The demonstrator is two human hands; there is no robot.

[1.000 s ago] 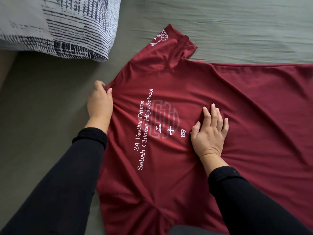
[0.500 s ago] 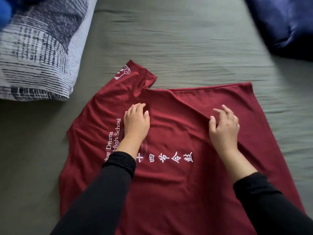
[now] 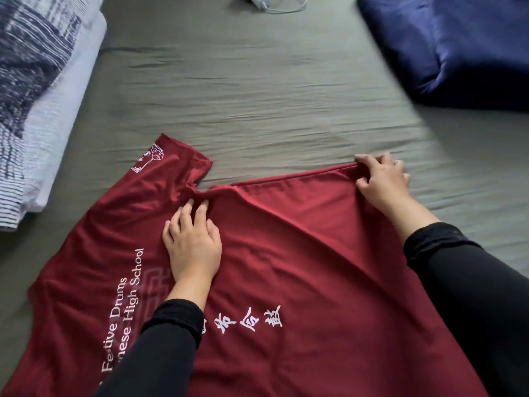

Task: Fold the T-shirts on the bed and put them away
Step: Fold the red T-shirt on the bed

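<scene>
We find the red T-shirt [image 3: 300,267] spread flat on the grey-green bed [image 3: 257,96], filling the lower centre of the frame. Our right hand [image 3: 382,179] has moved from mid-shirt out to the far hem corner at right of centre and now pinches it, while our left hand [image 3: 193,242], fingers straight, has slid up to press near the armpit seam. We judge the first lengthwise fold is being set up; nothing is folded yet.
</scene>
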